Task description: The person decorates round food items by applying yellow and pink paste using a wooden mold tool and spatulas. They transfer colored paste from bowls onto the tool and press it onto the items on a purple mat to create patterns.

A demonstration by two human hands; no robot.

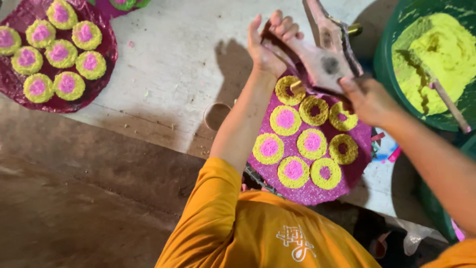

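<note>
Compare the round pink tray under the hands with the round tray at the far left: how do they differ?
The pink tray under the hands is bright glittery pink; the far-left tray is darker maroon. On the near one several yellow rings have empty or barely filled centres; on the far one every ring has a pink centre. The left hand and right hand hold a tool over the near tray; the far tray sits untouched. Both carry yellow rings.

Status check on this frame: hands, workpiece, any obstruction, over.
Left hand and right hand both gripping the wooden tool. Under it, magenta disc of yellow rings, some unfilled. Nothing obstructing.
</note>
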